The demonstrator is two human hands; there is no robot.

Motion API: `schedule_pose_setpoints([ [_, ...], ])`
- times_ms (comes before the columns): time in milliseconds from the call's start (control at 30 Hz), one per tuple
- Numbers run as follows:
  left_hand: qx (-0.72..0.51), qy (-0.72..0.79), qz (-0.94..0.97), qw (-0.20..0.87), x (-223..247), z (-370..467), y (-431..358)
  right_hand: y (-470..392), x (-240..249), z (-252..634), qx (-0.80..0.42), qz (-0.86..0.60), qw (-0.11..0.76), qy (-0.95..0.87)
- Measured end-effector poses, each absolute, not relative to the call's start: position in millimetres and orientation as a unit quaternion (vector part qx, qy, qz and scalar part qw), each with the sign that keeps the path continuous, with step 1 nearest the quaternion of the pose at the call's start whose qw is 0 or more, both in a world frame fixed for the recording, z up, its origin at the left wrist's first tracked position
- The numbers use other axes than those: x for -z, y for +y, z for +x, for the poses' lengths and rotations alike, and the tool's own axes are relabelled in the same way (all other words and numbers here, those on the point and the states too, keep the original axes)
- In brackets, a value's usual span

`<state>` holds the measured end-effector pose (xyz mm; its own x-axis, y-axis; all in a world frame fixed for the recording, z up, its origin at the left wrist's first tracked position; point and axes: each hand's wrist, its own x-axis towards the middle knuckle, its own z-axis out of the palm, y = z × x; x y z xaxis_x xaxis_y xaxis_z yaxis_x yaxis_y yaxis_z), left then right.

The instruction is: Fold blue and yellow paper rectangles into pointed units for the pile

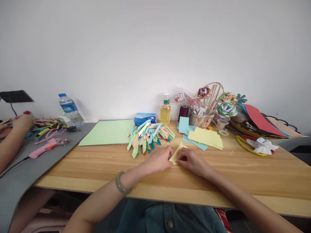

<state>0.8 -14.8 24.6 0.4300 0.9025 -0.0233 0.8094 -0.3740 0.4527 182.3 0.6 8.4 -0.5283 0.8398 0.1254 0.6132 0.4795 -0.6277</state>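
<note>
Between my two hands, just above the wooden table (218,181), is a small piece of yellow paper (178,153), partly folded into a slanted shape. My left hand (163,158) pinches its left edge, with a bangle on that wrist. On the other side, my right hand (191,160) has its fingers closed on the lower right edge. My fingers cover part of the fold. Just behind my left hand lies a heap of folded paper strips (145,137) in green, blue, yellow and pink. Yellow paper slips (206,137) and blue paper slips (184,124) lie beyond my right hand.
Along the wall stand a bottle of yellow liquid (165,111), a tissue pack (145,119), a thread spool (183,114) and a basket of sticks (200,120). Green sheets (107,131) lie left. On the grey mat, a pink glue gun (43,148) sits near another person's arm (16,139).
</note>
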Motion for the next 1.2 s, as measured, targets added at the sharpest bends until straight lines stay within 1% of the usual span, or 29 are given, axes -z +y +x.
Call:
schedule_pose_setpoints([
  [67,-0.118,0.516,0.839,0.130,-32.9,0.0,-21.3,1.5,-7.9,182.5,-0.266,-0.438,0.210,-0.833],
  [133,-0.110,0.490,0.860,0.089,-40.6,-0.6,-27.9,3.1,-5.8,182.7,-0.269,-0.435,0.209,-0.833],
  [233,-0.055,0.448,0.888,0.089,-46.3,0.5,-35.5,5.4,-2.6,182.9,-0.276,-0.432,0.208,-0.833],
  [367,0.041,0.435,0.898,0.060,-44.9,7.6,-42.1,5.2,-3.9,182.8,-0.278,-0.422,0.212,-0.836],
  [500,0.091,0.425,0.899,0.052,-47.1,14.3,-49.8,3.3,-6.6,183.6,-0.273,-0.429,0.207,-0.836],
  [600,0.089,0.409,0.907,0.049,-50.1,14.5,-55.1,2.6,-4.1,184.2,-0.252,-0.437,0.214,-0.837],
  [700,0.079,0.403,0.910,0.047,-50.1,12.5,-57.6,1.7,-0.2,184.3,-0.241,-0.431,0.242,-0.835],
  [900,0.082,0.401,0.912,0.036,-47.0,7.8,-54.6,-1.1,-1.9,193.8,-0.245,-0.348,0.254,-0.869],
  [1033,0.064,0.437,0.897,0.023,-50.7,3.3,-47.2,-7.6,-9.1,205.3,-0.165,-0.275,0.219,-0.922],
  [1133,0.052,0.476,0.878,0.021,-51.0,1.8,-40.6,-16.2,-15.8,204.3,-0.091,-0.266,0.184,-0.942],
  [1200,0.045,0.494,0.868,0.018,-46.9,2.5,-36.3,-21.5,-20.4,199.4,-0.075,-0.268,0.167,-0.946],
])
